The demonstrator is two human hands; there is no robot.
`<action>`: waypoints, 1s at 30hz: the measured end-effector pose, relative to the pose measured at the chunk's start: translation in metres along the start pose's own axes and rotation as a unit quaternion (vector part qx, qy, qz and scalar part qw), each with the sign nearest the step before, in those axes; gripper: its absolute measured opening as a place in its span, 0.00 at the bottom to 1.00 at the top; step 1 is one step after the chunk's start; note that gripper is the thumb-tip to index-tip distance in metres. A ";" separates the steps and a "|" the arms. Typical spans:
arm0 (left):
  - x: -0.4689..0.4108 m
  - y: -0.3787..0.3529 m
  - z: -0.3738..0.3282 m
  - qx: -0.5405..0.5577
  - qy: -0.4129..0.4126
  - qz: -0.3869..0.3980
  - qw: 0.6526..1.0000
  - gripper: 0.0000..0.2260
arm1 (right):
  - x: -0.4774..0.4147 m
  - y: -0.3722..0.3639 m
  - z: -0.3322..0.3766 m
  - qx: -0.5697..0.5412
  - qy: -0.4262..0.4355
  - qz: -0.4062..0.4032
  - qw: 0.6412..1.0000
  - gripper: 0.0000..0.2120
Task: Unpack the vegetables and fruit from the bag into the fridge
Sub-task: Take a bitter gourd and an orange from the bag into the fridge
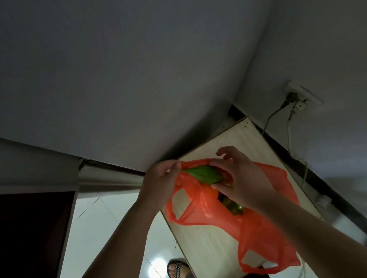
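Early in the unpacking, by the look of it: bag [214, 208] not yet emptied, no produce seen in any fridge, fridge interior not in view. Orange, thin, translucent plastic, crumpled and sagging on the pale wooden counter [208, 249], mouth pulled open, handles trailing toward the near edge. Left hand [160, 180] pinching the bag's rim at the far side, fingers closed on the plastic. Right hand [233, 179] curled loosely over a long green vegetable [202, 174] at the bag's mouth, thumb touching it, upper fingers spread free. More items inside, yellowish-green and orange, too blurred to name. Most of the job left.
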State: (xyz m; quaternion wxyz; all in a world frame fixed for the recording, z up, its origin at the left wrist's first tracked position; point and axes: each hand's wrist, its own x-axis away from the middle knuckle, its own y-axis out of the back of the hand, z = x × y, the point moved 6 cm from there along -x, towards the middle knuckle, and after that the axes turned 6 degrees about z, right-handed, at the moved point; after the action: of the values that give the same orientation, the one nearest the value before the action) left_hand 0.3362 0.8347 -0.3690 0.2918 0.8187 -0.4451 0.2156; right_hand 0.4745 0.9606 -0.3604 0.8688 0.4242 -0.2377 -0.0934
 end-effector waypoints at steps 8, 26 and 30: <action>0.002 -0.002 -0.007 -0.076 -0.044 0.004 0.996 0.07 | 0.020 0.025 -0.002 -0.046 0.016 -0.052 0.997 0.22; 0.074 -0.028 -0.080 -0.099 -0.205 0.027 0.973 0.21 | 0.062 0.075 0.015 -0.152 0.037 -0.161 0.974 0.20; 0.084 -0.048 -0.088 -0.112 -0.234 0.027 0.965 0.24 | 0.078 0.095 0.021 -0.229 0.059 -0.186 0.954 0.20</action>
State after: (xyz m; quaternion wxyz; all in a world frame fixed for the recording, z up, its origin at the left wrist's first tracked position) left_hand 0.4123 0.8642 -0.2662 0.2634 0.7959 -0.5446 -0.0250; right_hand 0.5279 0.9766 -0.2496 0.9222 0.2553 -0.0753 -0.2806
